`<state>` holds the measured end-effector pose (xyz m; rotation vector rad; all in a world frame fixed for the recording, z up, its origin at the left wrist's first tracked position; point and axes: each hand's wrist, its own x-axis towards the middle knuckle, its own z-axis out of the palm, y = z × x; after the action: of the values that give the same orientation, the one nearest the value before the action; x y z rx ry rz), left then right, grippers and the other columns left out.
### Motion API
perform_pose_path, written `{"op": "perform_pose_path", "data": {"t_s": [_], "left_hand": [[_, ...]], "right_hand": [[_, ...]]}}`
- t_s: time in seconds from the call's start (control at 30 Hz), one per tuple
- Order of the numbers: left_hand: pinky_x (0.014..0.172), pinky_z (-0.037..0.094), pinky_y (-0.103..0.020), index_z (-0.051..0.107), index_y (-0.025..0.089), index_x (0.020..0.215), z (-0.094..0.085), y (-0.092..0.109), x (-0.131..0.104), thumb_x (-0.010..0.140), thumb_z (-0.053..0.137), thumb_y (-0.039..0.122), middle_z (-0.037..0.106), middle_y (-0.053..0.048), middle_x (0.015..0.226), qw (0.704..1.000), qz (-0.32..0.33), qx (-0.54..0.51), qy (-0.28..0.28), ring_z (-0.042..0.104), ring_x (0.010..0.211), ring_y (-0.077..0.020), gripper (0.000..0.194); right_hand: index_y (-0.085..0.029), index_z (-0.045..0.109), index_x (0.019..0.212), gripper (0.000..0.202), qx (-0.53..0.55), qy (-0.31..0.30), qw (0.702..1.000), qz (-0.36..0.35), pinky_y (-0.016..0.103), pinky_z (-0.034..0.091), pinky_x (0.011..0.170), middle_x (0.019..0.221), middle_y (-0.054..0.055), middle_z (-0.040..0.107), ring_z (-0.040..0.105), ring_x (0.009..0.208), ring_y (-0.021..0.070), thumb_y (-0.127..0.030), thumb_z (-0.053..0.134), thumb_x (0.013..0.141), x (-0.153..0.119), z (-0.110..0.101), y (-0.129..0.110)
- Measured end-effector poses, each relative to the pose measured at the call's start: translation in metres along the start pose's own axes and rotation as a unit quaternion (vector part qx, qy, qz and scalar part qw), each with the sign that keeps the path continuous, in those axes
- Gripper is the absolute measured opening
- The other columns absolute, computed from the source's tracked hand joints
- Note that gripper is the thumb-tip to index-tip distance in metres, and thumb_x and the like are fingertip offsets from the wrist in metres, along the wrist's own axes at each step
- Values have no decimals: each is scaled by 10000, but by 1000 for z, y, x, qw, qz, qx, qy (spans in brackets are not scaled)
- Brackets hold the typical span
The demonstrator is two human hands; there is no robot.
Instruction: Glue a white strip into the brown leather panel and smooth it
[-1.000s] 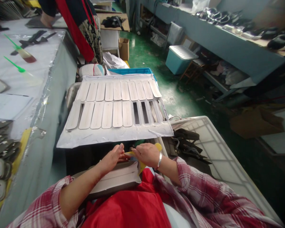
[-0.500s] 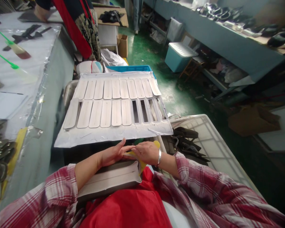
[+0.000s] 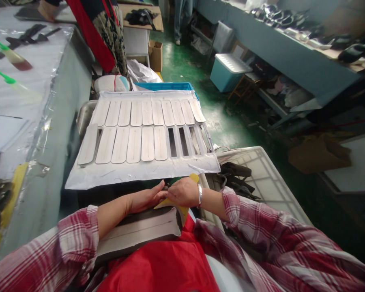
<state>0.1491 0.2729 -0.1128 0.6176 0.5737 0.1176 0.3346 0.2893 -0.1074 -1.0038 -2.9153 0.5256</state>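
My left hand [image 3: 144, 198] reaches in above a dark-edged, pale strip-shaped piece [image 3: 140, 229] on my lap, its thumb raised and its fingertips meeting my other hand. My right hand [image 3: 182, 192] is closed, knuckles up, with a yellow piece [image 3: 184, 215] showing under and beside it; what its fingers pinch is hidden. Beyond my hands lies a white slotted board [image 3: 146, 173] bearing two rows of pale rounded strips [image 3: 134, 144]. Several slots at the right of the near row show no strip.
To the left is a plastic-covered table [image 3: 53, 77] with green-tipped bottles [image 3: 16, 59]. A white crate [image 3: 280, 190] with dark items stands at the right. A person in a red apron [image 3: 93, 34] stands ahead. Behind are a blue bin [image 3: 228, 73] and a long bench.
Both hands have shifted slightly; the right has moved a little left and its fingers have dipped behind the left fingertips. The whole view has shifted slightly.
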Motion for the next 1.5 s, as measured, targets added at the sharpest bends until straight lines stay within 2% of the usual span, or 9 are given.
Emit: {"op": "perform_pose_path", "data": {"t_s": [0.1,0.17,0.27,0.4,0.57,0.87,1.1,1.33,1.5], "left_hand": [[1001,269,-380,451,151,1261,2,-2,0,794,163,705,519,-94,1242,999,18,-20,-19,430,1164,-260,780],[1011,257,-361,474,161,1245,3,-4,-1,790,171,711,538,-76,1223,1000,14,2,0,431,1163,-250,775],[1008,260,-328,525,174,1205,4,-5,-3,791,180,708,578,-51,1175,993,-16,84,77,443,1154,-246,759],[974,303,-309,567,159,1167,8,-2,-5,786,187,711,623,-48,1099,959,-53,227,160,483,1107,-258,770],[998,268,-273,582,160,1156,13,1,0,792,223,697,569,-33,1188,930,-34,345,122,466,1130,-247,742],[988,281,-296,613,178,1121,8,-6,4,790,303,672,626,-26,1096,939,-39,306,154,475,1113,-284,670],[999,272,-330,605,162,1128,11,-6,1,776,288,697,627,-40,1087,936,-52,305,170,471,1105,-290,715],[1018,246,-336,593,168,1142,10,-9,3,784,257,696,584,-43,1167,937,-43,311,154,450,1138,-285,720],[1035,207,-311,576,154,1164,9,-9,6,777,254,700,501,-45,1268,937,-46,313,149,422,1170,-278,743]], "right_hand": [[-146,620,638,486,-13,-41,999,1,243,227,482,661,63,654,549,562,121,-429,318,891,5,-5,-2],[-148,625,647,490,-15,-53,998,11,243,229,481,667,66,660,553,559,121,-417,301,898,4,-6,-5],[-157,628,652,484,-13,-47,998,27,245,232,479,660,55,660,553,551,119,-392,288,904,0,-6,-9],[-162,634,690,443,-4,-38,999,27,246,248,485,684,48,666,567,573,125,-367,300,898,-5,-2,-11],[-143,629,684,300,10,-48,999,21,244,256,484,691,55,663,575,595,136,-307,426,833,-8,2,-10],[-143,628,640,346,12,-42,998,45,264,269,484,658,57,660,583,579,146,-306,403,846,-9,5,-12],[-139,652,657,383,21,-47,997,56,265,297,504,682,76,671,576,573,146,-324,379,851,-8,4,-15],[-151,642,661,394,13,-46,997,59,244,284,490,671,58,670,583,577,145,-343,365,864,-10,6,-17],[-164,649,703,330,12,-61,998,10,246,272,481,722,52,677,592,620,149,-357,418,837,-5,4,-11]]}}
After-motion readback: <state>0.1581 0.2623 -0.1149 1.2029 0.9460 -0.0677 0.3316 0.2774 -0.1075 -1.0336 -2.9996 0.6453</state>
